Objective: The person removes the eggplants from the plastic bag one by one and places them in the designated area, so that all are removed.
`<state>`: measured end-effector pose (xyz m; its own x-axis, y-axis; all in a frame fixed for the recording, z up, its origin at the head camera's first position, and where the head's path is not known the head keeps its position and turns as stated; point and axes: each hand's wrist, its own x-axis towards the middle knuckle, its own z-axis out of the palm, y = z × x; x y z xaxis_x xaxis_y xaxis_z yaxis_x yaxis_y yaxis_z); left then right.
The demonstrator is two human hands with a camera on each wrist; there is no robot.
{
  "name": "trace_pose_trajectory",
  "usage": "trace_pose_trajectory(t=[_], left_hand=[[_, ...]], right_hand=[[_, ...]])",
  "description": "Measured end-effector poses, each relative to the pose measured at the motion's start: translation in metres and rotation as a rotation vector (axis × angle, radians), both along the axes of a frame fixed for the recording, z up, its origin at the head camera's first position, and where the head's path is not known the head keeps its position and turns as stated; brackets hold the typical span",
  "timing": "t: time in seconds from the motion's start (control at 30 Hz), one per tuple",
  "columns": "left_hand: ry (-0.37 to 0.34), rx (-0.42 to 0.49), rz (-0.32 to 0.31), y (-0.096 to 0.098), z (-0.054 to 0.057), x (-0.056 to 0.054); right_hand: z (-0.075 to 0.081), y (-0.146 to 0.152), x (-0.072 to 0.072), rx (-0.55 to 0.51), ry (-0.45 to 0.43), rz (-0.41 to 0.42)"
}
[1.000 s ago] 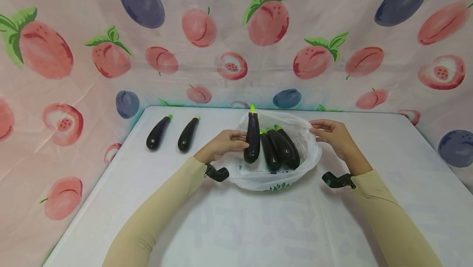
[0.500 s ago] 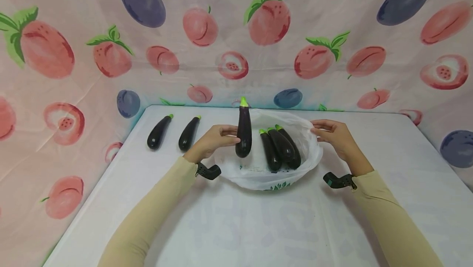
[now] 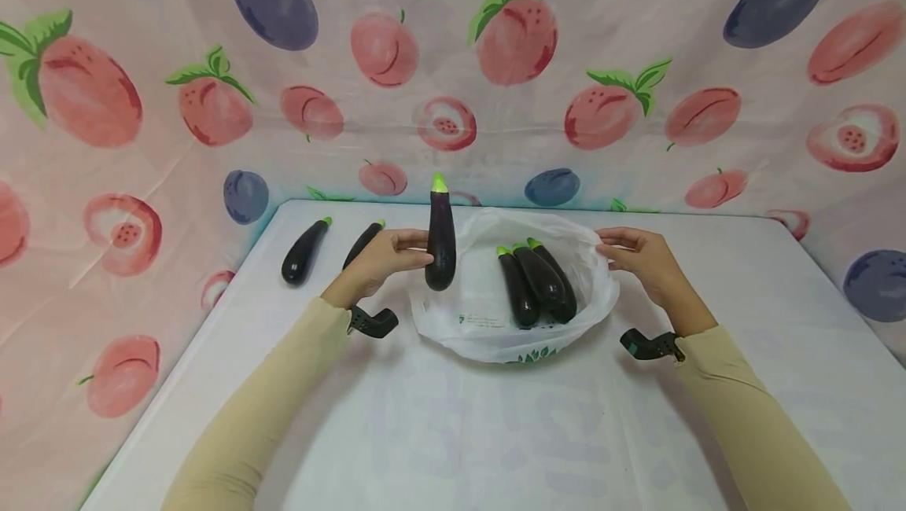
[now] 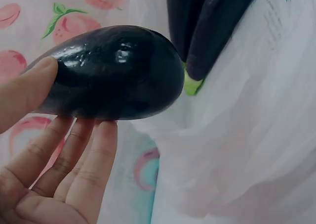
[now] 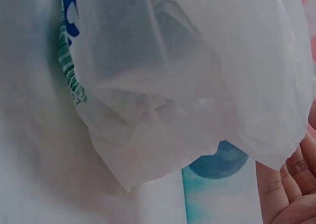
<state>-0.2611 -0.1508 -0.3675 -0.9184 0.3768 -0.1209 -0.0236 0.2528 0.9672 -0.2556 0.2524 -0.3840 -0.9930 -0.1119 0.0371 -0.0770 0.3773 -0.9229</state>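
My left hand (image 3: 380,262) pinches an eggplant (image 3: 441,240) between thumb and fingers, holding it upright with its green stem end up, at the left side of a white plastic bag (image 3: 474,350). Close up in the left wrist view, the eggplant (image 4: 118,75) is dark and glossy, with the thumb on one side and the fingers on the other. Several eggplants (image 3: 541,279) lie side by side inside the open bag. At the bag's right rim, my right hand (image 3: 642,259) holds the plastic edge; the right wrist view shows its fingers partly hidden behind the bag (image 5: 163,150).
Two more eggplants lie on the white table (image 3: 495,440) at the back left: one eggplant (image 3: 306,251) in full view, the other eggplant (image 3: 362,244) partly covered by my left hand. A fruit-printed cloth (image 3: 439,39) hangs behind the table.
My left hand has carried the eggplant left and upward, from over the bag's contents to its left rim. My right hand stays at the bag's right rim.
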Motion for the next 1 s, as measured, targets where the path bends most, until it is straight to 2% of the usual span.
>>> trace_pose_trajectory(t=[0.2, 0.43, 0.7, 1.0], left_hand=[[0.05, 0.011, 0.027, -0.013, 0.006, 0.0], [0.061, 0.008, 0.053, -0.031, 0.015, -0.001], [0.08, -0.057, 0.101, -0.053, 0.024, 0.003], [0.087, -0.119, 0.158, -0.081, 0.027, 0.005]], right_hand=[[-0.001, 0.001, 0.0, -0.01, 0.006, 0.01], [0.0, 0.001, -0.001, -0.006, 0.008, 0.015], [0.001, 0.001, 0.0, 0.014, 0.005, 0.009], [0.001, 0.002, 0.0, 0.029, 0.0, 0.003]])
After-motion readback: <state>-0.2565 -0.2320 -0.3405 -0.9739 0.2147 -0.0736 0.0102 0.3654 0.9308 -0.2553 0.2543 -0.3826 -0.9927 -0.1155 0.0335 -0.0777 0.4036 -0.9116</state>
